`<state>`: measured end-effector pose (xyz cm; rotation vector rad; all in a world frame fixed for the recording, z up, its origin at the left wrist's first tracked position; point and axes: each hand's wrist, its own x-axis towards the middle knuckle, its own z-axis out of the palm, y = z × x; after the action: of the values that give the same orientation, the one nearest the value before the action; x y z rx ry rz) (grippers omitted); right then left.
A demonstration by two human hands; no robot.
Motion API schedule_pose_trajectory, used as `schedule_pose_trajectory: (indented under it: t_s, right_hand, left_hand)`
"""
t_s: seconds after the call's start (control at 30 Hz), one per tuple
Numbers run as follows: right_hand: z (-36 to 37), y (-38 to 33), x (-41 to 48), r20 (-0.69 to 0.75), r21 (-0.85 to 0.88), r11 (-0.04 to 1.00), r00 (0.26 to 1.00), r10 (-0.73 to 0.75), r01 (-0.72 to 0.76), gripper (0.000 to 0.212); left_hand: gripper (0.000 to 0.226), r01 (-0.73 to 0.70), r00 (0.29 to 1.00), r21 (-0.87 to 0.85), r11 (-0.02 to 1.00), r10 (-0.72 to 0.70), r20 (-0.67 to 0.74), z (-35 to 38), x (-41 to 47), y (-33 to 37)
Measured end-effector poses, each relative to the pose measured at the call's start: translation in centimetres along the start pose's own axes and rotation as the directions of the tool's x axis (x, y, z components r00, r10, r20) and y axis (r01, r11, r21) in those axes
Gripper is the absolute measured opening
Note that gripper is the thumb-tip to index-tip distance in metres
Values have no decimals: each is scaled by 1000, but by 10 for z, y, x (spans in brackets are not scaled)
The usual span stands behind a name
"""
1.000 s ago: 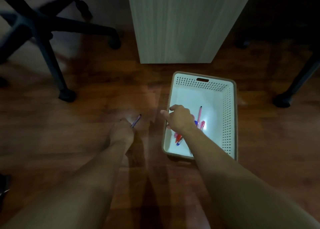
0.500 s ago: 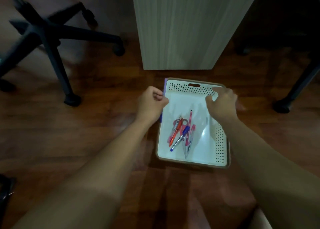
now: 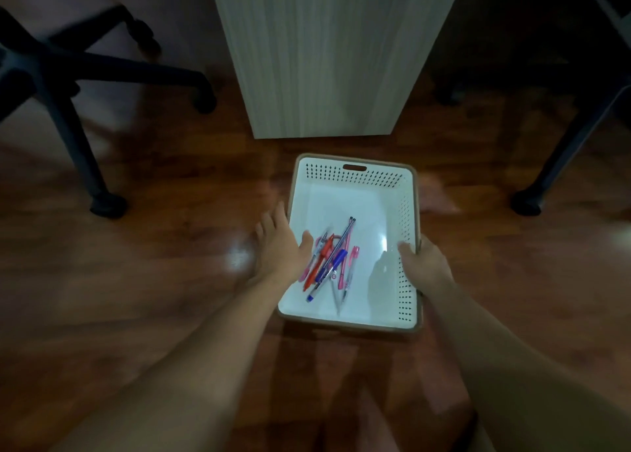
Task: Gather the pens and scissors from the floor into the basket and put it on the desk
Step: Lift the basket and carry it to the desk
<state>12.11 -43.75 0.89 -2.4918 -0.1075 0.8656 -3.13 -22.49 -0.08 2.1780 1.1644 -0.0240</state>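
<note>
Grip: right hand (image 3: 423,267) is clasping the basket (image 3: 355,178) by its right rim; left hand (image 3: 283,246) is lying spread open over the left rim, thumb inside.
Basket: sitting on the wooden floor (image 3: 153,246).
Contents: pens (image 3: 327,260) and scissors are lying heaped inside.
Surroundings: desk panel (image 3: 327,55) is standing just beyond; chair base (image 3: 68,76) is standing left.

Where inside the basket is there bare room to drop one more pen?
The far half of the basket, between the handle slot wall and the pens, is bare. So is a strip beside the right hand. The near left, by the left hand, is crowded.
</note>
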Motion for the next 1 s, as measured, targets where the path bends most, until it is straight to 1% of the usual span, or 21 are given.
schedule_pose_trajectory:
  t_s: [0.03, 0.07, 0.1, 0.13, 0.2, 0.3, 0.37, 0.5, 0.67, 0.73, 0.8, 0.87, 1.0]
  right_hand:
    - [0, -4, -3, 8, 56, 998, 1000, 12, -12, 49]
    - [0, -7, -6, 20, 103, 994, 999, 27, -29, 48]
    - [2, -6, -7, 29, 146, 988, 998, 47, -51, 47]
    - [2, -7, -9, 40, 186, 980, 997, 66, -72, 45]
    - [3, -5, -5, 51, 257, 961, 994, 94, -104, 39]
    - [7, 0, 0, 69, 316, 939, 990, 124, -139, 28]
    - [7, 1, 1, 84, 351, 920, 984, 154, -174, 26]
    - [4, 1, 3, 160, 364, 902, 969, 187, -234, 44]
    - [-8, -8, 4, 241, 315, 903, 945, 222, -292, 49]
    - [-25, -21, -9, 249, 329, 897, 944, 219, -295, 50]
    - [-45, -37, -25, 233, 350, 895, 952, 200, -274, 50]
    - [-76, -63, -54, 230, 355, 897, 955, 190, -264, 48]
    - [-159, -130, -135, 234, 364, 888, 951, 203, -280, 44]
  left_hand:
    - [68, 28, 997, -94, 995, -21, 71, 0, -2, -6]
    - [63, 50, 993, -189, 981, -29, 112, 1, -4, -11]
    - [57, 75, 991, -259, 963, -42, 131, 1, -7, -13]
    - [52, 93, 991, -294, 951, -59, 122, 1, -7, -14]
    - [47, 132, 989, -308, 942, -102, 110, 2, -5, -12]
    - [46, 148, 988, -263, 953, -128, 92, 5, -4, -11]
    - [46, 154, 987, -244, 957, -139, 78, 5, -4, -9]
    - [46, 160, 985, -230, 960, -142, 94, 2, -1, -5]
    - [46, 197, 970, -268, 943, -148, 192, -6, 3, -1]
    - [46, 237, 958, -297, 925, -171, 231, -26, -2, 12]
    - [44, 241, 959, -320, 916, -174, 225, -50, -9, 27]
    - [40, 246, 960, -322, 914, -186, 207, -90, -24, 51]
    - [37, 238, 966, -326, 915, -188, 177, -202, -70, 117]
